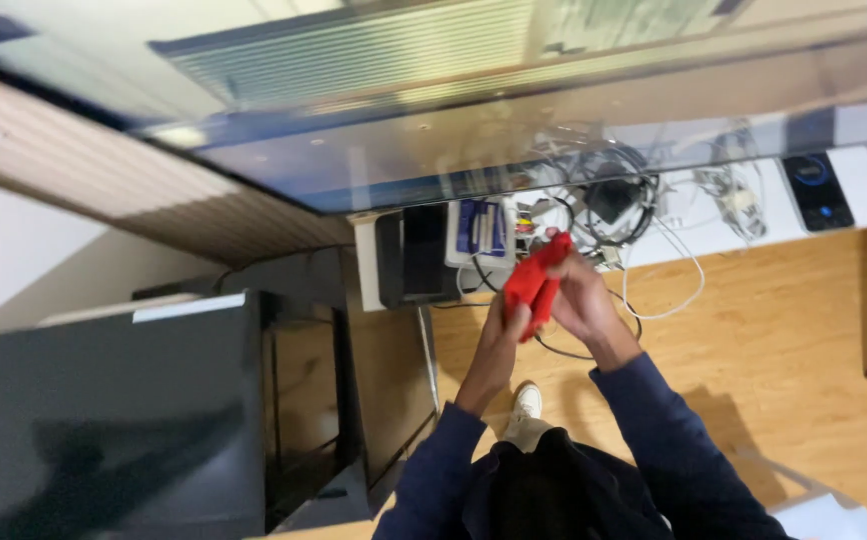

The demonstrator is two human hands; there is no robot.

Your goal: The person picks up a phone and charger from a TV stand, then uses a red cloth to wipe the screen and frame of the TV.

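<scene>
Both hands closed on a small red plastic handheld device: left hand wraps its lower end, right hand pinches the top, probably steadying it. Just beyond the grip, tangled grey and white cables on a white shelf. Device's face is hidden; exact type unclear.

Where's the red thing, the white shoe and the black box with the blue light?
Red thing (532, 282), head view, middle of its red body, held by both hands.
White shoe (527, 402), head view, its toe.
Black box (818, 191), head view, its top face.
</scene>
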